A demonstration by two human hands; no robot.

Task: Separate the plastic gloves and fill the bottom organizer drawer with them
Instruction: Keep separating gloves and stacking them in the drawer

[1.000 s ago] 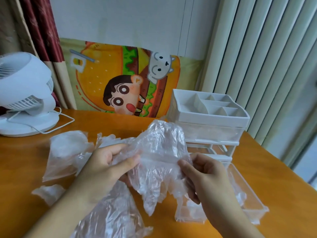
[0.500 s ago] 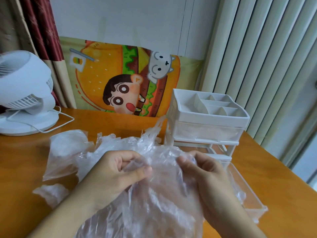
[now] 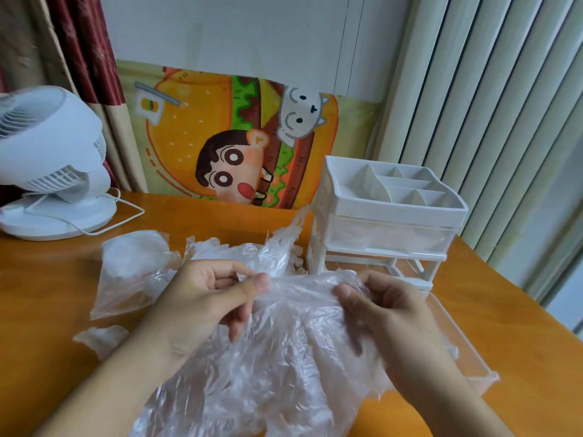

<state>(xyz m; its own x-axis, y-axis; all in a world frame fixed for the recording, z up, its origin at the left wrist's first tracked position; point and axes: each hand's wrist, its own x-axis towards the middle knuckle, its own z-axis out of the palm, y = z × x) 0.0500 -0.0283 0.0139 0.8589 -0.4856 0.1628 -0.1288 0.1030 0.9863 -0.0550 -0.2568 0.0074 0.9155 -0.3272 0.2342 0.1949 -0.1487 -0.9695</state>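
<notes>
While both hands pinch the top edge of a clear glove (image 3: 299, 313) at frame centre, the left hand (image 3: 202, 298) grips it between thumb and fingers and the right hand (image 3: 388, 313) likewise. More gloves (image 3: 252, 389) lie heaped below on the table (image 3: 41, 357). At right, the drawer (image 3: 467, 357) stands pulled out below the organizer (image 3: 391, 212).

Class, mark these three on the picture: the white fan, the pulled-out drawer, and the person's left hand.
white fan (image 3: 47, 146), head view, on its round housing.
pulled-out drawer (image 3: 470, 351), head view, on its clear right wall.
left hand (image 3: 205, 298), head view, on the back of the hand.
</notes>
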